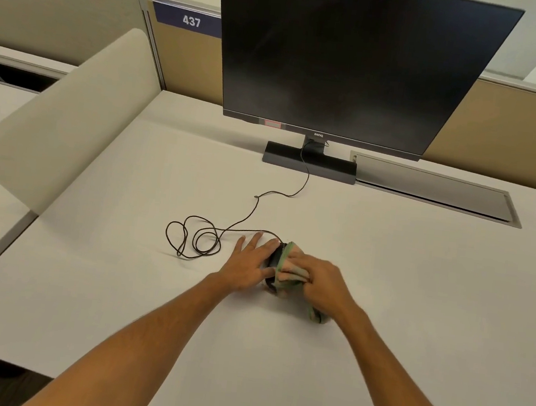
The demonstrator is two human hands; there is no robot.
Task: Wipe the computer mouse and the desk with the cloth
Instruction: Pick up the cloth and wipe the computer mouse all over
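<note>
1. Mouse (274, 257) position: the black computer mouse is found directly between the two hands, on the desk (417, 286), largely covered. Only a dark strip of its body is visible; its full outline cannot be confirmed.

2. Long axis: the mouse is judged to lie lengthwise away from the person, its front end pointing ahead of the fingertips toward the monitor (353, 62). The cable (252, 214) is seen leaving that far end, looping to the outer side of the left hand and running on toward the monitor stand.

3. Left hand (247, 267): laid flat with fingers spread, its thumb side pressed against the mouse's left flank. It is not closed around anything; the mouse appears to be steadied, not gripped.

4. Right hand (317, 283): curled and clamped on the bunched green-and-pink cloth (289, 272), which is pressed onto the top and right side of the mouse. A tail of cloth trails out under the wrist, toward the person.

5. Hand spacing: the hands are close together, separated only by the mouse and cloth.

6. Judgement: the mouse wipe is taken to be in hand; the desk wipe is not yet done. The next stroke is expected to run along the long axis, by the right hand, which carries the cloth. The cable loops beside the left hand could be snagged once the desk is wiped.
</note>
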